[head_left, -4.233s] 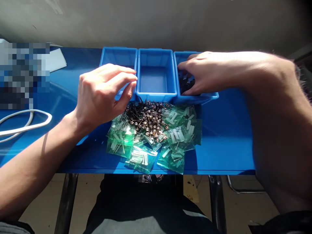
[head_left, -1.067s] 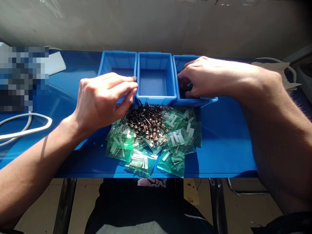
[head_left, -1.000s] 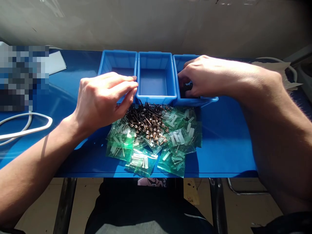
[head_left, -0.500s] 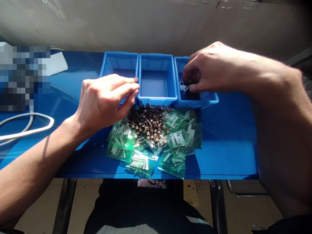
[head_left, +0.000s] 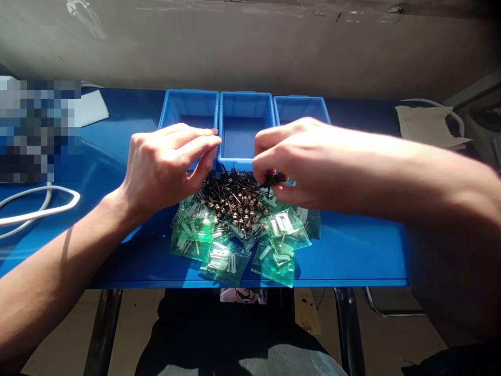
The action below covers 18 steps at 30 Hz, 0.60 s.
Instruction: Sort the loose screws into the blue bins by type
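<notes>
bins (head_left: pixel 241 125): no label or number to be read
bags (head_left: pixel 274 256): green and clear, no print to be read
paper (head_left: pixel 426 122): blank as far as it shows
patch (head_left: pixel 39 130): blurred out, nothing legible
bench (head_left: pixel 352 245): no sign or marking
tag (head_left: pixel 306 312): under the bench, marks too small to read

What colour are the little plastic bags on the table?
The plastic bags are see-through green, with pale parts inside. The head view shows them best.
</notes>
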Each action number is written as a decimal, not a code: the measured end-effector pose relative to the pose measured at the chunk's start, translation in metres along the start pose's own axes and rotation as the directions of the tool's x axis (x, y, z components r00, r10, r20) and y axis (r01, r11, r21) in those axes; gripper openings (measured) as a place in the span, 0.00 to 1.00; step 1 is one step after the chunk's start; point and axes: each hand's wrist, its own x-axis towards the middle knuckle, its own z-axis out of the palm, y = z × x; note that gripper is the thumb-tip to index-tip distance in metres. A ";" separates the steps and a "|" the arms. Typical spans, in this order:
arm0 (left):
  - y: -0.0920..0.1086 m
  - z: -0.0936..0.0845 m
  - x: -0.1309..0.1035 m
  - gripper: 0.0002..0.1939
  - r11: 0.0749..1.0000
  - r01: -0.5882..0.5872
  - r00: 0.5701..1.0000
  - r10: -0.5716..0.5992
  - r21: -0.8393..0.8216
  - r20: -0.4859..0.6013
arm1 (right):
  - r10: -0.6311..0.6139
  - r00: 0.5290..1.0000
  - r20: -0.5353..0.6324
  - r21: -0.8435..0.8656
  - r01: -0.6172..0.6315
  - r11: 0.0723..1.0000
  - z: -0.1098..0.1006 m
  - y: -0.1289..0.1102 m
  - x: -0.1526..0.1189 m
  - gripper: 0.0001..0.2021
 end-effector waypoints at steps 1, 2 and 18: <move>0.000 0.000 0.000 0.08 1.000 0.001 1.000 -0.001 -0.003 0.000 | -0.016 1.000 0.004 -0.005 0.016 1.000 0.004 -0.001 -0.001 0.10; 0.000 0.000 0.000 0.08 1.000 0.001 1.000 -0.001 -0.006 -0.004 | -0.015 1.000 0.001 -0.002 0.015 1.000 0.006 0.001 -0.004 0.12; 0.001 0.001 -0.002 0.12 0.996 0.013 0.992 -0.001 -0.088 0.128 | 0.437 0.886 -0.155 -0.349 -0.463 0.815 -0.014 0.059 0.019 0.13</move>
